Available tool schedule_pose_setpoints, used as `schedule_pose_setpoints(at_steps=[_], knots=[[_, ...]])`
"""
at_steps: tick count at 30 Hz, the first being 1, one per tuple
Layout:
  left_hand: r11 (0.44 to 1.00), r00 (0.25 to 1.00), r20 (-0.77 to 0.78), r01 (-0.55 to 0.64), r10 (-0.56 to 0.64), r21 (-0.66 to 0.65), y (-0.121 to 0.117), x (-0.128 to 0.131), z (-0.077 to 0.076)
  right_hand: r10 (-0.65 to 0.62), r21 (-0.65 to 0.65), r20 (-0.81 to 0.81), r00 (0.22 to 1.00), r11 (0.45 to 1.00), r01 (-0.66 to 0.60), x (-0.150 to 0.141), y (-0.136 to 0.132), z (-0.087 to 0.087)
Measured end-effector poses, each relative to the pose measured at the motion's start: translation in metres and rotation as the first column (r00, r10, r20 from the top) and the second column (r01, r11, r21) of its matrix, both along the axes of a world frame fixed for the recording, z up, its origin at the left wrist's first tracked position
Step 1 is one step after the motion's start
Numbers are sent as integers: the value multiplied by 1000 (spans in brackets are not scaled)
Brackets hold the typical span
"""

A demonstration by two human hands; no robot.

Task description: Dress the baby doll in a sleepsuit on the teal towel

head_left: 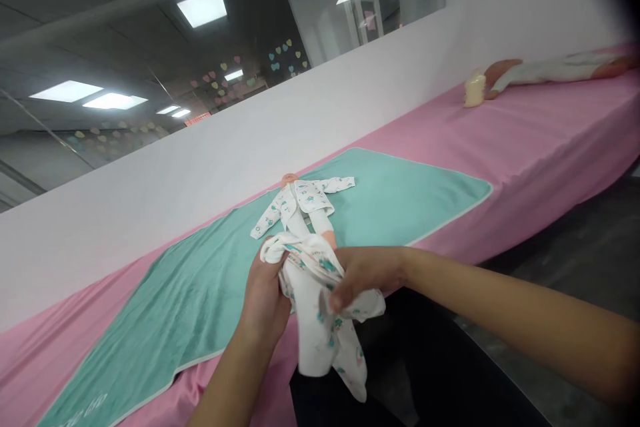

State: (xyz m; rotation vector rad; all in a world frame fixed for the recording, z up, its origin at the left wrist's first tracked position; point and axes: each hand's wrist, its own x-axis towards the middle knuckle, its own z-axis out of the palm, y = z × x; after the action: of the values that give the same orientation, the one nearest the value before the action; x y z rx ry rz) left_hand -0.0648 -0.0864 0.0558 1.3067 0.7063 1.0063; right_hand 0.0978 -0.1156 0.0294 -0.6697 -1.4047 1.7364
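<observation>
Bunched between my hands is a white baby garment (313, 320) printed with small green and pink figures; it looks like baby pants, and its lower ends hang over my dark-clothed legs. My left hand (267, 293) grips its gathered upper edge. On the other side my right hand (363, 277) is closed on the cloth, its thumb in front. Just beyond lies a baby doll (289, 179) on its back, wearing a matching printed jacket (313, 195) with sleeves spread and front open over white clothing. The garment in my hands hides the doll's lower legs.
A teal towel (400, 203) with a pale border lies under the doll on a pink-covered table (525, 147). Farther right stand a cream-coloured bottle (475, 90) and a second doll (555, 70) in pale clothes. Behind runs a white wall (240, 160) with a window above.
</observation>
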Motion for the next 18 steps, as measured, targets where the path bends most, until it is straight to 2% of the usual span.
schedule_pose_setpoints(at_steps=[2,4,6,9,10,12,14,16,18], knots=[[999,1000,-22,17,-18,-42,-1,2,0,184,13,151,971,982,-188,1,-5,-3],[997,998,-59,34,-38,-74,-3,5,-1,233,69,235,944,964,-255,4,-9,-2],[995,995,-80,53,-60,-87,-3,7,-4,130,148,211,969,975,-163,8,-11,4],[975,970,-120,200,-211,-101,0,3,-11,-100,213,-20,995,972,102,15,-11,10],[954,945,-146,278,-292,-110,2,0,-15,-136,203,-110,985,967,157,16,-11,9],[914,893,-200,383,-404,-134,2,-7,-25,-148,151,-241,959,971,188,13,-10,2],[931,908,-213,334,-360,-149,1,-12,-34,-139,77,-296,945,983,169,8,-8,-11],[976,974,-140,157,-178,-149,-1,-13,-40,-103,21,-256,961,994,112,0,-7,-26],[982,998,-54,10,-20,-191,-3,-11,-41,18,-12,-118,993,1000,-20,-7,-6,-36]])
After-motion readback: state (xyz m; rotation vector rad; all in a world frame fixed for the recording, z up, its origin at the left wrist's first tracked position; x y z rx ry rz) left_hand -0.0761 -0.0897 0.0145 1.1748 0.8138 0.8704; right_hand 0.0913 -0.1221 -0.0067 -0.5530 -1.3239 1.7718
